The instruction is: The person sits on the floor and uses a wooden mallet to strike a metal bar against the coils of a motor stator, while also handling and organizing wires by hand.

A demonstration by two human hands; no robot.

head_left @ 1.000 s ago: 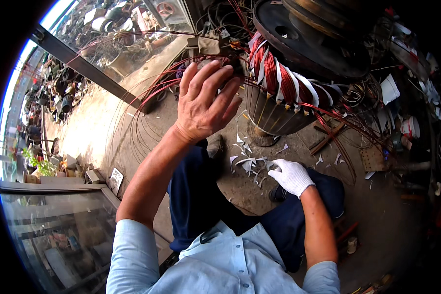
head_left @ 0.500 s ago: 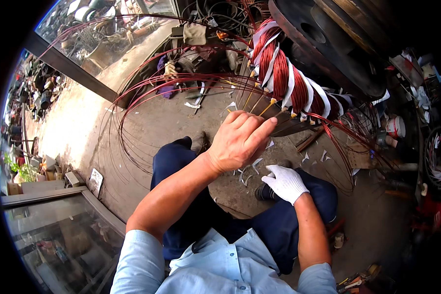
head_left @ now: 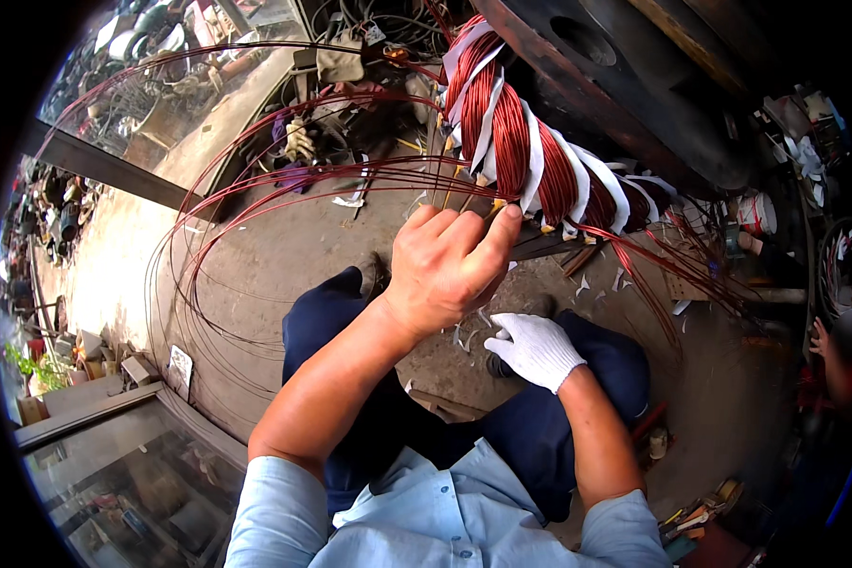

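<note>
Your bare left hand (head_left: pixel 450 270) pinches thin copper-red wire (head_left: pixel 284 185), looping wide to the far left; your gloved right hand (head_left: pixel 535 348) rests loosely curled, empty, near the white-taped coil (head_left: pixel 530 156).

Bare left hand (head_left: pixel 448 270) raised, fingers curled; gloved right hand (head_left: pixel 537 349) low.

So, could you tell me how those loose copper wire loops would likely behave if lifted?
The wire loops would probably feel springy rather than limp, since they hold wide open arcs above the floor. They look thin, so likely light and easily bent. Many strands overlap, so they may tangle; the left hand grips them near the coil.
</note>
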